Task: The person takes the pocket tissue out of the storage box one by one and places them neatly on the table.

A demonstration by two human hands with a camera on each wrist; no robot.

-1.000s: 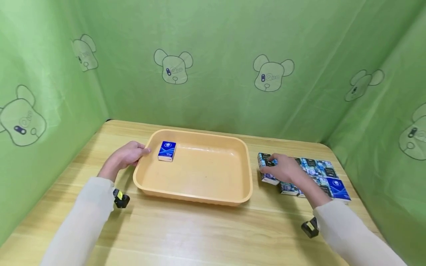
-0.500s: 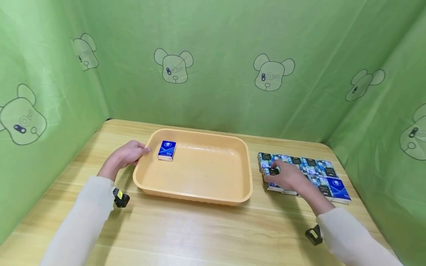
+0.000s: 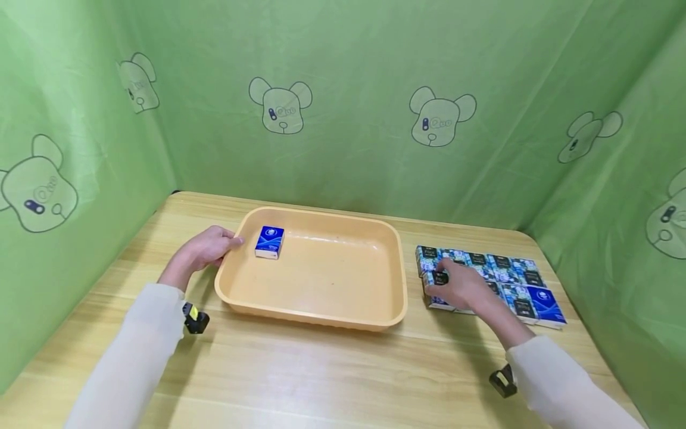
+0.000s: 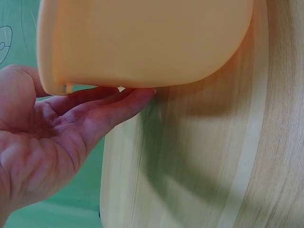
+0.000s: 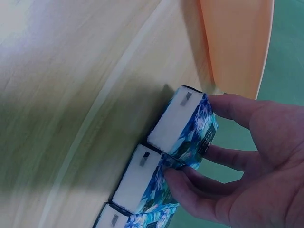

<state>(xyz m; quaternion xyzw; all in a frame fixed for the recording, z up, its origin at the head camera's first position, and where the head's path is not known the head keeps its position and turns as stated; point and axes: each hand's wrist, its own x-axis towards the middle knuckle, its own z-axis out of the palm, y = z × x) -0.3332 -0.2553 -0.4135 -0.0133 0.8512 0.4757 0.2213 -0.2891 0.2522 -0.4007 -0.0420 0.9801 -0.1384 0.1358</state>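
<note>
In the head view my left hand grips the left side of a peach-coloured plastic tray, thumb over the rim. The left wrist view has my fingers against the tray's outer wall. My right hand holds a blue floral tissue pack at the front left of a block of similar packs. One fingertip sits at its end, another at the seam with the neighbouring pack. Inside the tray, toward the back left, lies a plain blue tissue pack.
Two rows of floral packs lie side by side on the wooden table, right of the tray. Another plain blue pack ends the front row. Green fabric walls with bear drawings enclose the back and sides.
My right hand has moved slightly toward me and right, from the back-row corner pack to the front-row one, which now lines up with its row. My left hand has stayed on the tray.
</note>
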